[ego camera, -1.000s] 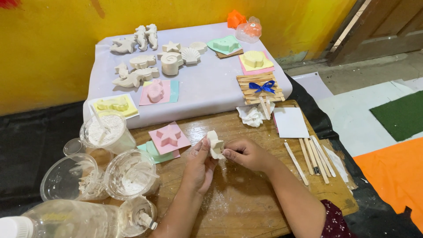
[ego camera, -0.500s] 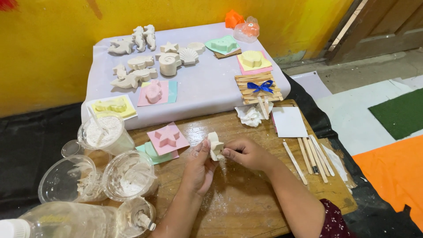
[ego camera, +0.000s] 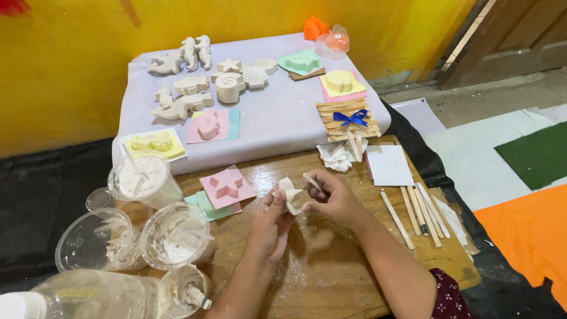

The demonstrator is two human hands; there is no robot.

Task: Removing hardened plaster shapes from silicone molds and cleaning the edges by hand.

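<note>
My left hand point(ego camera: 269, 227) holds a small white plaster figure point(ego camera: 290, 195) above the wooden board point(ego camera: 331, 277). My right hand point(ego camera: 333, 198) pinches a thin wooden stick point(ego camera: 312, 181) with its tip against the figure. Just left of the hands lies a pink star cast on a pink card point(ego camera: 227, 185), with a green card point(ego camera: 204, 207) beneath it. White powder dusts the board under the hands.
Clear plastic cups with white plaster point(ego camera: 142, 177) point(ego camera: 177, 236) point(ego camera: 94, 239) and a plastic bottle point(ego camera: 88, 298) stand at the left. Wooden sticks point(ego camera: 416, 212), a white card point(ego camera: 390, 165) and crumpled tissue point(ego camera: 338, 156) lie right. A raised white surface point(ego camera: 277, 124) behind carries several plaster shapes and a stick raft with a blue bow point(ego camera: 348, 118).
My hands and the plaster figure have stayed in about the same place; the fingers have shifted slightly on the figure. Nothing else has moved.
</note>
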